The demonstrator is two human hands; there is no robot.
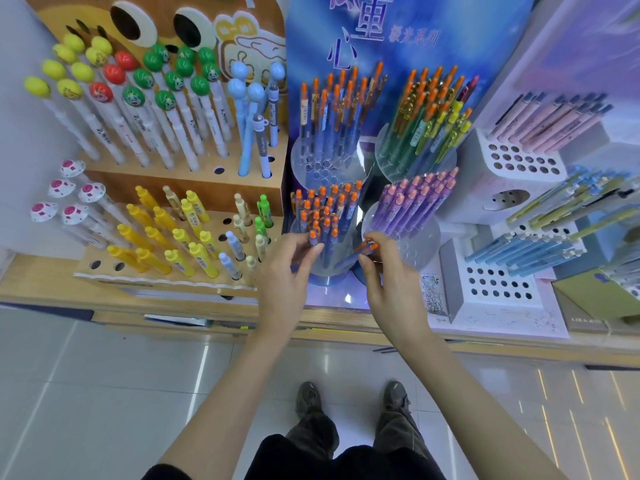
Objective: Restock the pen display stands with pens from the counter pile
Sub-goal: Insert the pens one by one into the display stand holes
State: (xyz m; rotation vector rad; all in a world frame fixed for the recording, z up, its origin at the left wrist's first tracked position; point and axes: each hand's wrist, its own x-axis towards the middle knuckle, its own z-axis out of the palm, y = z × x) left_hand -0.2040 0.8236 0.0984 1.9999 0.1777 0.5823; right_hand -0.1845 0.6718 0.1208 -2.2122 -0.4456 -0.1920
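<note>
My left hand pinches the top of a blue pen with an orange cap that stands at the front of the near-left round clear stand. My right hand holds a few blue orange-capped pens bunched together, tilted low over the same stand. That stand is crowded with the same pens. Beside it on the right, a second round stand carries purple pens and shows several free holes at its front.
Two more round stands with blue and green-yellow pens rise behind. A wooden stepped display of yellow, white and ball-topped pens is to the left. White block stands with pastel pens are to the right. The counter edge runs below.
</note>
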